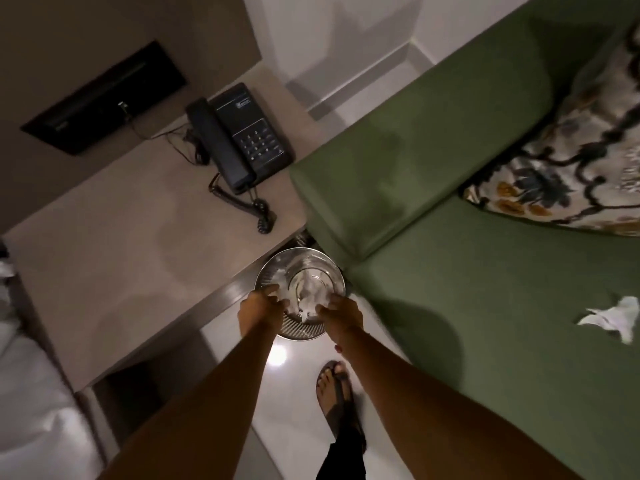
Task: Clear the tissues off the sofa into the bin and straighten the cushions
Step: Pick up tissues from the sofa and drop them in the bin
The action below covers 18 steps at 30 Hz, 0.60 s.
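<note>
Left hand (pixel 265 301) at the near-left rim of the metal bin (pixel 300 271), on the floor between counter (pixel 114 271) and sofa (pixel 485 306); grip loosely curled, whether it pinches anything I cannot tell. Right hand (pixel 341 311) at the near-right rim, same doubt. White tissue (pixel 308 296) lies inside. Right: crumpled tissue on the seat (pixel 613 315), likely light, soft, tearable; pinch its bunched middle. Far right: patterned cushion (pixel 571 157), tilted.

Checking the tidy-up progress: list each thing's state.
Bin: on the floor, white tissue inside.
Left hand: over the bin's rim, fingers spread.
Right hand: over the bin's rim.
Tissue: crumpled on the sofa seat.
Cushion: slumped against the backrest.
Phone: handset cradled.
</note>
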Each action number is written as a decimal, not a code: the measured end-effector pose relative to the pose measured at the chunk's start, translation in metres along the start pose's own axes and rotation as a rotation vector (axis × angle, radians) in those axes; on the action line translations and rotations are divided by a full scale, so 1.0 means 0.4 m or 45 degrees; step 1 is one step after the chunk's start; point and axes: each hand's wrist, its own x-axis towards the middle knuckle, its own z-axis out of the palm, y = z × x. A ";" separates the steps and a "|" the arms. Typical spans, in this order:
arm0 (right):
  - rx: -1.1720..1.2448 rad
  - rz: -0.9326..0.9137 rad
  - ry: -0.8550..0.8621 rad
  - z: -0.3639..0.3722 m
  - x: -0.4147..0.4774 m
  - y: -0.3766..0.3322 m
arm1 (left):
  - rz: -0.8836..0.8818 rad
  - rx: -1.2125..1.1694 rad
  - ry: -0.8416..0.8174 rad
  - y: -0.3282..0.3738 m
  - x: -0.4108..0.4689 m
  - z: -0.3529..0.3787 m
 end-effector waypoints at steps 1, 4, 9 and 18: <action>-0.015 -0.004 -0.003 0.006 0.010 -0.002 | 0.019 0.008 -0.010 -0.004 0.004 -0.002; -0.051 -0.001 0.026 0.003 0.016 -0.016 | 0.054 0.102 0.009 -0.019 0.011 -0.012; 0.096 -0.048 -0.055 -0.051 -0.034 -0.010 | 0.162 0.323 0.071 0.023 -0.083 -0.068; 0.106 -0.167 -0.014 -0.375 -0.236 0.057 | 0.620 0.669 0.042 0.259 -0.386 -0.082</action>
